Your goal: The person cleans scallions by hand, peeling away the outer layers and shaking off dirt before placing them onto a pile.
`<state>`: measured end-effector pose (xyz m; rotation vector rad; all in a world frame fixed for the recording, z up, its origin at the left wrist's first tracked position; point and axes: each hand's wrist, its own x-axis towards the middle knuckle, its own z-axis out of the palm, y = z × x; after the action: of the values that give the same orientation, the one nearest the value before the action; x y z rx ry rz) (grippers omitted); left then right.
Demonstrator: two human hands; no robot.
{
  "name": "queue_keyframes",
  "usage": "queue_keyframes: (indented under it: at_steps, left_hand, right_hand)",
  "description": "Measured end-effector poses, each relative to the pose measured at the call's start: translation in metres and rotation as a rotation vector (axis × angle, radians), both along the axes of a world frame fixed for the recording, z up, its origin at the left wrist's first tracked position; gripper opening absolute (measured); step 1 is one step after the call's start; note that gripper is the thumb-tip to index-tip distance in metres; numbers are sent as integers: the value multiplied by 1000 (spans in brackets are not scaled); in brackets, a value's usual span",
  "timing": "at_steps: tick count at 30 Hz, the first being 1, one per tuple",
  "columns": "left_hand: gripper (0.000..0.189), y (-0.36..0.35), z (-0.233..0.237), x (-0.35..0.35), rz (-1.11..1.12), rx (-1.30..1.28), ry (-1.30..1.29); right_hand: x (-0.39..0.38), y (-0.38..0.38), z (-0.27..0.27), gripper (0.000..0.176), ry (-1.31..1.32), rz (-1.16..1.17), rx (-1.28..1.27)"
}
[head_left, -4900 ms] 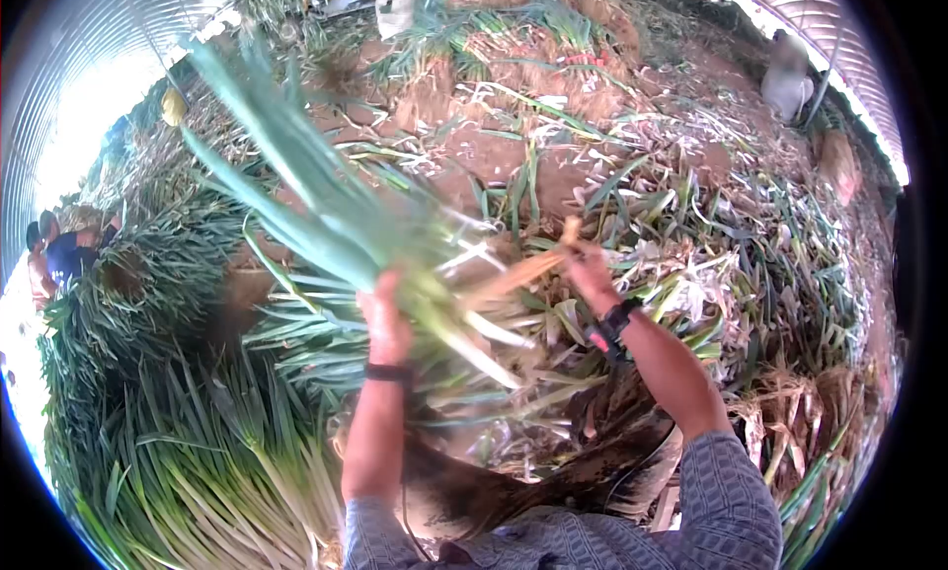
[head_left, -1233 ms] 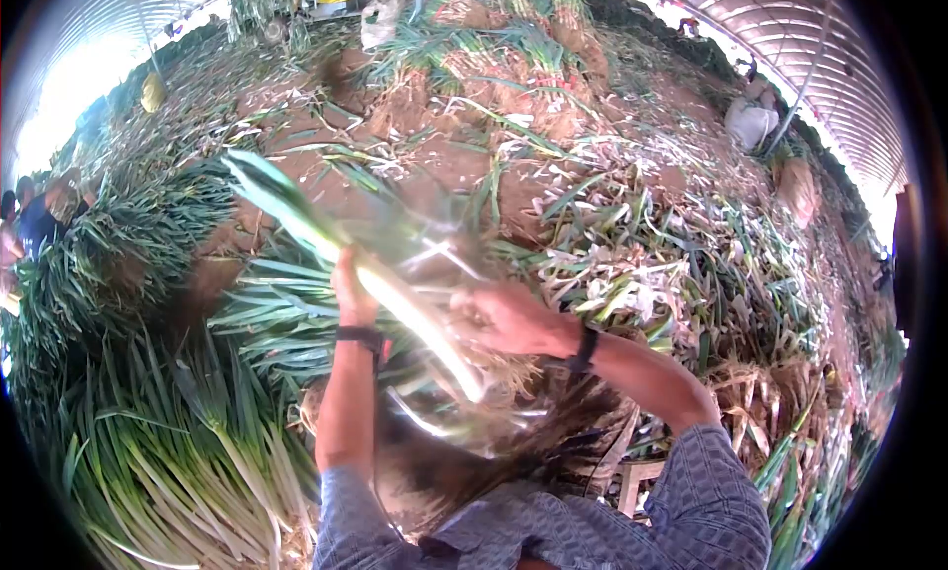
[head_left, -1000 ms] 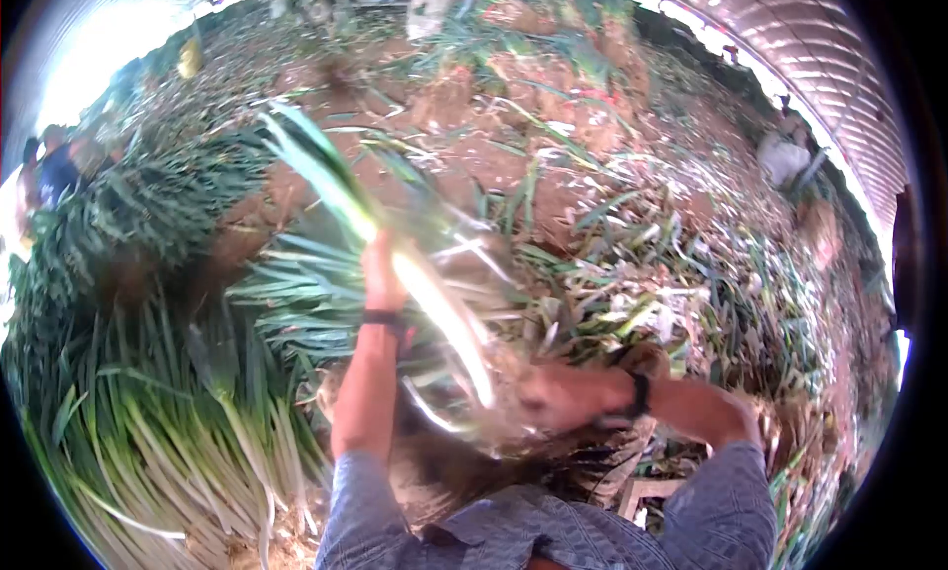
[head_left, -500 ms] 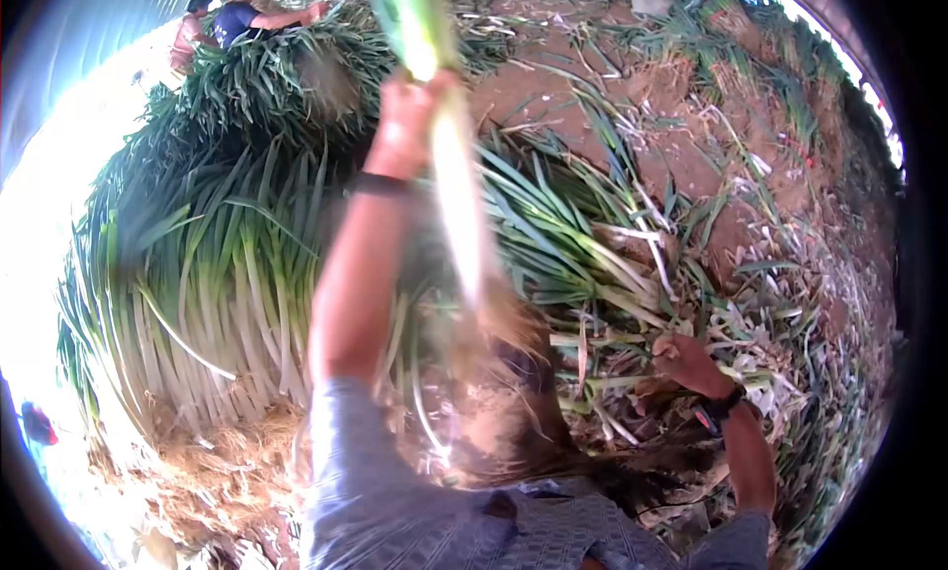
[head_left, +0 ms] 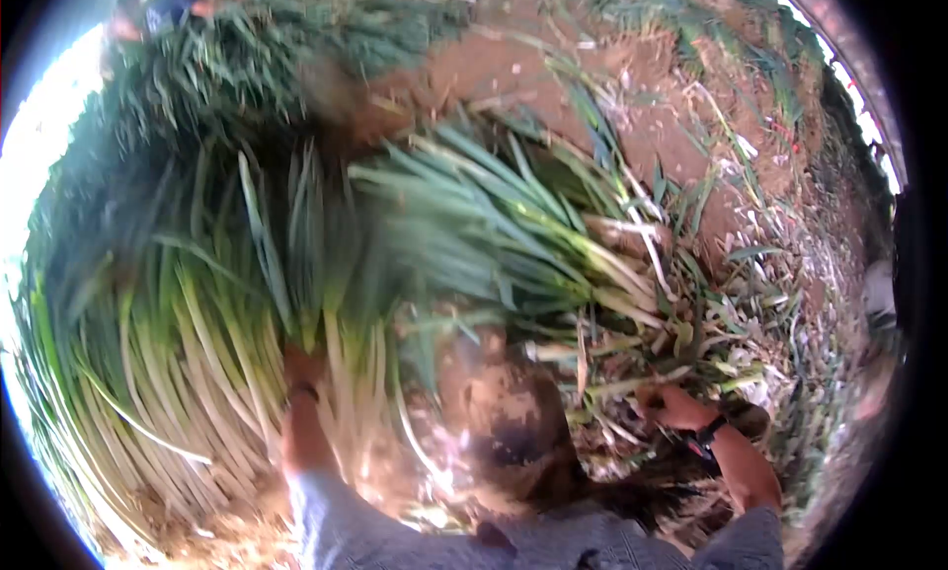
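Observation:
My left hand point(head_left: 302, 365) reaches into an upright row of leeks point(head_left: 222, 343), at the height where white stems turn green. It appears closed around a leek point(head_left: 308, 318), whose leaves rise above it; blur and the neighbouring stalks hide most of the fingers. On the right, my right hand point(head_left: 673, 408) is low over loose stalks and trimmings, its fingers curled in. What it holds, if anything, does not show. Between the hands, a pile of leeks point(head_left: 523, 225) lies slanted, leaves to the left and pale ends to the right.
Bare brown soil point(head_left: 494, 72) lies beyond the pile. Leaf scraps point(head_left: 760, 323) litter the ground on the right. More leeks point(head_left: 217, 67) are heaped at the back left, with a person point(head_left: 173, 5) behind them. My dusty knee point(head_left: 509, 402) is between my arms.
My left hand has come down and left from high in front, bringing the leek into the upright row. My right hand has shifted slightly down, fingers still curled. The view has moved too.

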<state>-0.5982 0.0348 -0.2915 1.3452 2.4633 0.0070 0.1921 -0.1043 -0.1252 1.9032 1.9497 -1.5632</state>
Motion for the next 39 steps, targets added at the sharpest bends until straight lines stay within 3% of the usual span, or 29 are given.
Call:
queue_keyframes:
  at_steps: [1,3,4,6,8,10,11,13,14,18,20,23,26,27,30,32,33,34,37,39]
  left_hand:
    - [107,-2,22,8,118,-141,-73]
    - [105,19,32,7,145,-165,7]
    - [104,15,4,-10,62,-84,143]
    - [105,20,-3,-21,129,-215,14]
    - [105,18,10,-9,174,-173,-2]
    - [105,15,20,-1,172,-157,39]
    - [105,6,0,-14,51,-41,148]
    - [104,6,9,-3,101,-1,84]
    - [103,3,13,8,73,15,216]
    - [101,3,69,51,120,-55,212]
    - [102,-5,72,55,114,-15,201]
    - [93,-18,73,79,62,72,384]
    - [77,-25,61,99,-3,370,-22]
    - [63,-36,30,95,-139,585,-134]
    - [30,-19,98,206,-150,471,-438]
    - [24,-3,144,269,15,382,-934]
    - [22,3,167,293,106,331,-1175]
    - [21,11,186,311,97,344,-1199]
    - [18,35,246,356,80,420,-1266]
    - [20,50,291,381,-12,508,-1265]
  right_hand:
    - [-4,8,11,10,-52,-44,-114]
    - [-19,42,17,17,-101,-53,-174]
    - [-17,54,9,20,-114,-13,-168]
    - [-24,74,5,29,-234,-57,40]
    - [-6,93,-37,32,-393,53,204]
    - [5,119,-59,23,-455,3,242]
    - [9,131,-59,23,-446,-26,256]
    - [20,155,-62,26,-426,-78,280]
    - [26,166,-66,30,-409,-117,293]
    - [40,205,-107,44,-463,-234,368]
    - [46,220,-129,48,-486,-232,383]
    - [55,240,-165,58,-474,-137,374]
    - [51,247,-173,40,-472,-146,402]
    - [51,240,-198,32,-626,-73,851]
    - [48,243,-187,42,-429,29,209]
    - [30,233,-118,42,-178,-9,37]
    - [30,225,-113,41,-203,116,-52]
    - [31,215,-110,39,-226,233,-140]
    - [36,195,-81,32,-101,95,144]
    - [69,178,-157,30,-232,-146,261]
